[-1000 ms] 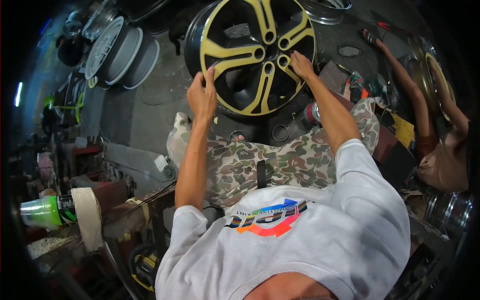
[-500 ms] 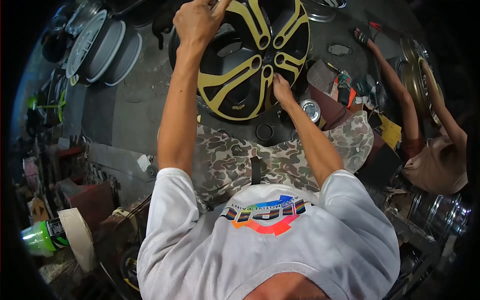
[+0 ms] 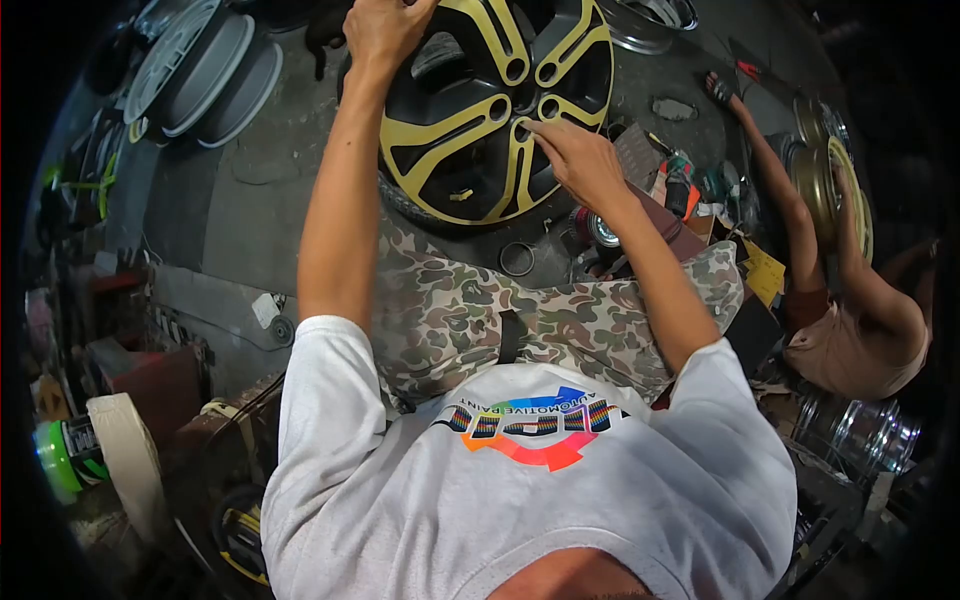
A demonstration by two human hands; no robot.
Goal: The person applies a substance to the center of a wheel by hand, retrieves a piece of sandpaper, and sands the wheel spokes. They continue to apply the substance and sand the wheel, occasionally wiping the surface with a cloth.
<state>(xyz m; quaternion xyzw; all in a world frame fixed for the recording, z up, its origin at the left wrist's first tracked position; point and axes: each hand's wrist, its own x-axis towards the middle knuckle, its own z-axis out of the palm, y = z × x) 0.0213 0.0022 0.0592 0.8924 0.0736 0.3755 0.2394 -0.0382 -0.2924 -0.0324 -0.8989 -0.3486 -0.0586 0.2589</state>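
Observation:
A car wheel rim (image 3: 465, 125) with black recesses and yellow-gold spoke faces lies in front of my knees, cut off by the top of the view. My left hand (image 3: 385, 35) is closed at its upper left edge, the fingertips partly out of view. My right hand (image 3: 585, 165) is over the lower right spokes. Its thumb and index finger come together at a round hole near the hub; anything between them is too small to make out. Beneath the rim shows a dark tyre-like edge (image 3: 405, 208). A small yellow scrap (image 3: 461, 195) rests in one opening.
Silver rims (image 3: 205, 85) stand at the upper left. To the right lie a can (image 3: 603, 232), a green-and-black power tool (image 3: 679, 185) and yellow paper (image 3: 764, 272). A ring (image 3: 517, 259) is near my camouflage-covered lap. A co-worker (image 3: 855, 335) handles a gold rim (image 3: 825, 185) at the right.
My right hand has moved from the lower spoke's side up onto the hole near the hub. My left hand stays at the rim's edge. The whole view has shifted slightly.

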